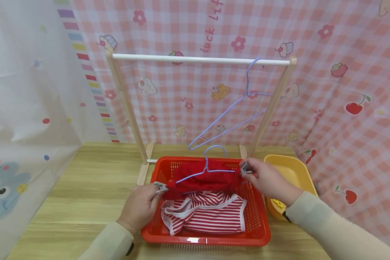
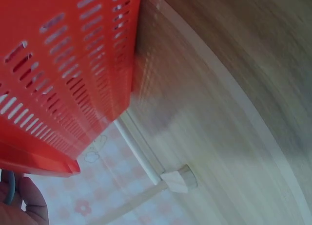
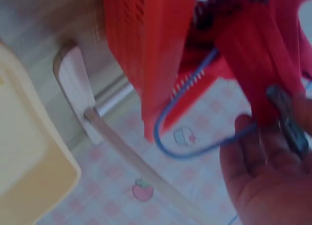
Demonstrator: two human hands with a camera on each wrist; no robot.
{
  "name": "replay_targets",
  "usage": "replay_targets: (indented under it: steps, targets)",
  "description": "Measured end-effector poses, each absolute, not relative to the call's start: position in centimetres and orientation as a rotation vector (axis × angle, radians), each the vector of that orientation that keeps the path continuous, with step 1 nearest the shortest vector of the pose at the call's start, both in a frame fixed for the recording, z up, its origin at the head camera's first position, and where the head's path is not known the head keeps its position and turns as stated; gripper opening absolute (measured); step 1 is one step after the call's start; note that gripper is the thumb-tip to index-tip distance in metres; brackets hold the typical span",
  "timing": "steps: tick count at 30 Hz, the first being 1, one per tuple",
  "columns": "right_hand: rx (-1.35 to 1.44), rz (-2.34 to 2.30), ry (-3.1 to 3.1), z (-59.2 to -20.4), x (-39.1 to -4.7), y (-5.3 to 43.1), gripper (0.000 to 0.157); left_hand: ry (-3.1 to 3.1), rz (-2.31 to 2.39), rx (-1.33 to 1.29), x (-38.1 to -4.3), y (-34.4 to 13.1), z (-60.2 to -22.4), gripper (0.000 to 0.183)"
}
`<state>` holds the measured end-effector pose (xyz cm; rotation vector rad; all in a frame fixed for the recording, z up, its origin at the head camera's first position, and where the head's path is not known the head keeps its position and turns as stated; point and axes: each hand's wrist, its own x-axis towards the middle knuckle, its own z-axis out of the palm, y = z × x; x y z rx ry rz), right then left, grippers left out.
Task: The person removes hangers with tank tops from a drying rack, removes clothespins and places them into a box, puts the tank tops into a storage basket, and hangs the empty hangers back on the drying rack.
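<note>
A red garment [image 1: 198,180] hangs on a light-blue wire hanger [image 1: 195,174], low over the red plastic basket [image 1: 211,239]. My left hand [image 1: 142,206] pinches a grey clothespin [image 1: 160,187] at the garment's left corner. At the right corner my right hand [image 1: 269,179] pinches another grey clothespin [image 1: 245,168]; in the right wrist view this clothespin [image 3: 287,119] sits on the red cloth beside the hanger's rounded end. A red-and-white striped garment [image 1: 214,218] lies in the basket below. Only a few fingers of the left hand [image 2: 24,200] show in the left wrist view.
Behind the basket stands a wooden rack with a white rod [image 1: 195,59]; a second blue hanger [image 1: 221,115] hangs from its right part. To the basket's right is a yellow bin [image 1: 289,169] with a small yellow item [image 1: 278,203] in it. Patterned cloth [image 1: 188,32] covers the back.
</note>
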<state>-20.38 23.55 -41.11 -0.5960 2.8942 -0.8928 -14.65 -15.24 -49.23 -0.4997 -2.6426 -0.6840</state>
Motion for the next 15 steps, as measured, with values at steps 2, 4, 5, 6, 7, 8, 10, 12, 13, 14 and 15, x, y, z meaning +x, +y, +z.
replay_targets:
  steps: [2, 4, 5, 6, 7, 8, 10, 12, 13, 14, 15]
  targets:
    - [-0.579, -0.876, 2.946, -41.6, -20.1, 23.2, 0.018, -2.649, -0.681, -0.490, -14.6, -15.1, -49.2, 0.010]
    - [-0.576, -0.882, 2.984, -42.2, -19.8, 22.8, 0.019, -2.647, -0.676, -0.482, -14.5, -15.0, -49.2, 0.012]
    - [-0.571, -0.888, 2.997, -42.5, -19.6, 22.7, 0.019, -2.644, -0.671, -0.479, -14.5, -15.0, -49.2, 0.012]
    - [-0.571, -0.901, 3.008, -42.8, -19.5, 22.5, 0.020, -2.639, -0.667, -0.477, -14.5, -15.0, -49.2, 0.012]
    - [-0.571, -0.919, 3.015, -43.1, -19.4, 22.4, 0.020, -2.636, -0.665, -0.474, -14.5, -15.0, -49.3, 0.012]
    - [-0.558, -0.936, 3.020, -43.3, -19.3, 22.3, 0.020, -2.630, -0.660, -0.471, -14.5, -15.0, -49.3, 0.011]
    - [-0.533, -0.971, 3.016, -43.8, -19.2, 22.2, 0.021, -2.628, -0.655, -0.463, -14.5, -15.0, -49.5, 0.011]
    - [-0.513, -0.996, 3.007, -44.1, -19.2, 22.1, 0.022, -2.629, -0.658, -0.453, -14.5, -15.0, -49.6, 0.011]
    - [-0.503, -1.003, 3.002, -44.2, -19.2, 22.2, 0.023, -2.634, -0.659, -0.447, -14.4, -15.0, -49.7, 0.011]
    - [-0.494, -1.012, 2.997, -44.3, -19.2, 22.2, 0.023, -2.638, -0.660, -0.440, -14.4, -15.0, -49.8, 0.010]
    - [-0.492, -1.023, 2.990, -44.4, -19.2, 22.2, 0.024, -2.645, -0.663, -0.432, -14.4, -14.9, -49.8, 0.010]
